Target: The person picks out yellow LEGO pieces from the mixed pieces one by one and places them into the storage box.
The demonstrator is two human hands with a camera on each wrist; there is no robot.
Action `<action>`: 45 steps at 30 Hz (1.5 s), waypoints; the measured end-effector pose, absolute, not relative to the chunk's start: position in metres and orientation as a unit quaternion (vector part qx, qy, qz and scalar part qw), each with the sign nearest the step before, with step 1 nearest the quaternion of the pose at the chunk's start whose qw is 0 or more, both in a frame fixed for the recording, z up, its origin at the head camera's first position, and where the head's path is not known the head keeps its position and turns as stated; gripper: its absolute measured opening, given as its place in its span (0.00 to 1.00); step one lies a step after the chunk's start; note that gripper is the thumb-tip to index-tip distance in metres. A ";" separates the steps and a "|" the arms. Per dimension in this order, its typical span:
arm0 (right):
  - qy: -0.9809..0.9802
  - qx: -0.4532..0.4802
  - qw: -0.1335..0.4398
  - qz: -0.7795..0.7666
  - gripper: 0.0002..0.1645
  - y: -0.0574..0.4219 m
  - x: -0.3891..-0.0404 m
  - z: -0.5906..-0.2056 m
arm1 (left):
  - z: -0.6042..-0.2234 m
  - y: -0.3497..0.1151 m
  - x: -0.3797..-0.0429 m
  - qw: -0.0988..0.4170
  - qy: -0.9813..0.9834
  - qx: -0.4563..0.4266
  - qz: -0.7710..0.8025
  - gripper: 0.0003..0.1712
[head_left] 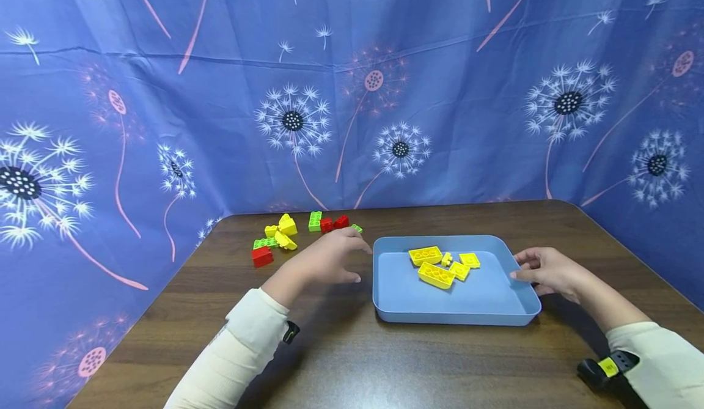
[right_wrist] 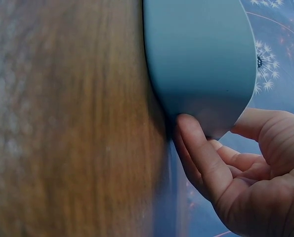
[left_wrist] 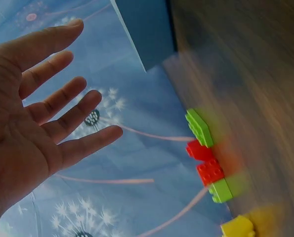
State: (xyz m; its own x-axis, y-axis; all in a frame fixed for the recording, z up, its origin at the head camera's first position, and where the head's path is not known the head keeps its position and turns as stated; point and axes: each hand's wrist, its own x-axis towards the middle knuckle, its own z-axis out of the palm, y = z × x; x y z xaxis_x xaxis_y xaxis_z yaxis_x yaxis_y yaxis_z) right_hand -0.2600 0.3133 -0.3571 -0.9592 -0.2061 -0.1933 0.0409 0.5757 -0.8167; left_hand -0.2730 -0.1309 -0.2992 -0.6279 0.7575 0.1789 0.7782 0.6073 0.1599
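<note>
Blue tray (head_left: 456, 318): rests on the wooden table (head_left: 418, 366), between the two hands. Inside the tray, five yellow pieces: two long bricks (head_left: 436, 276) lying toward its left half, a small knobbed piece (head_left: 447, 259) between these and two flat squares (head_left: 469, 260), which lie just to the right.

Right hand (head_left: 550, 272): at the tray's right end, pinching its wall, thumb at the rim and fingers against the outer side; the right wrist view shows fingertips low on the wall, close to the table.

Left hand (head_left: 332, 259): just beside the tray's left end, fingers loosely spread, holding nothing (the left wrist view shows palm and fingers apart from the tray).

Left of the tray, beyond the left hand: a cluster of yellow bricks (head_left: 287, 224), a green brick (head_left: 266, 243) and a red brick (head_left: 262, 256). Nearer the tray, off its far left corner: a row of a green block (head_left: 315, 221), two red blocks (head_left: 341, 221) and another green piece (head_left: 357, 228), partly hidden by the left hand in the head view.

Behind the tray, past the table edge: blue cloth (head_left: 456, 170) with dandelion print. Pale sleeves (head_left: 236, 348) on both arms, on the tray's near side.
</note>
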 end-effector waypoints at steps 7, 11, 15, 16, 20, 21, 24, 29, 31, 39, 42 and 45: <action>0.875 -0.043 0.136 -0.462 0.37 0.314 -0.261 -0.359 | -0.305 -0.153 -0.274 0.052 -0.915 -0.382 -0.116 0.27; 0.876 -0.042 0.136 -0.462 0.38 0.314 -0.261 -0.359 | -0.308 -0.164 -0.277 0.056 -0.921 -0.369 -0.115 0.26; 0.877 -0.040 0.135 -0.459 0.38 0.314 -0.261 -0.358 | -0.311 -0.175 -0.282 0.064 -0.922 -0.361 -0.125 0.25; 0.878 -0.040 0.135 -0.458 0.38 0.314 -0.261 -0.358 | -0.312 -0.178 -0.284 0.064 -0.923 -0.357 -0.128 0.25; 0.879 -0.037 0.135 -0.455 0.38 0.314 -0.262 -0.359 | -0.315 -0.190 -0.293 0.074 -0.927 -0.344 -0.130 0.24; 0.879 -0.037 0.136 -0.455 0.38 0.314 -0.262 -0.359 | -0.316 -0.193 -0.296 0.078 -0.928 -0.342 -0.129 0.24; 0.878 -0.037 0.137 -0.458 0.37 0.314 -0.263 -0.360 | -0.318 -0.200 -0.303 0.088 -0.931 -0.331 -0.126 0.23; 0.879 -0.039 0.136 -0.456 0.37 0.315 -0.264 -0.360 | -0.318 -0.212 -0.312 0.097 -0.936 -0.315 -0.126 0.23; 0.881 -0.039 0.134 -0.452 0.37 0.316 -0.264 -0.359 | -0.318 -0.217 -0.317 0.108 -0.936 -0.310 -0.125 0.23; 0.880 -0.037 0.138 -0.453 0.37 0.317 -0.263 -0.359 | -0.320 -0.238 -0.339 0.118 -0.954 -0.248 -0.123 0.20; 0.878 -0.039 0.138 -0.456 0.37 0.317 -0.262 -0.360 | -0.320 -0.245 -0.346 0.112 -0.961 -0.221 -0.124 0.20; 0.879 -0.040 0.136 -0.456 0.38 0.316 -0.262 -0.360 | -0.321 -0.249 -0.352 0.104 -0.966 -0.201 -0.127 0.20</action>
State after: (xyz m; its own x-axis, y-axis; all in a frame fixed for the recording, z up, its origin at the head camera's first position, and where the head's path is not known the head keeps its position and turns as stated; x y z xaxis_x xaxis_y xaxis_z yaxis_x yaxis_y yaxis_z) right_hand -0.2623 0.3163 -0.3596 -0.9599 -0.1940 -0.2021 0.0537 0.5806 -0.8124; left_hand -0.3520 -0.2493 -0.3206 -0.8975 0.3618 0.2522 0.4148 0.8867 0.2043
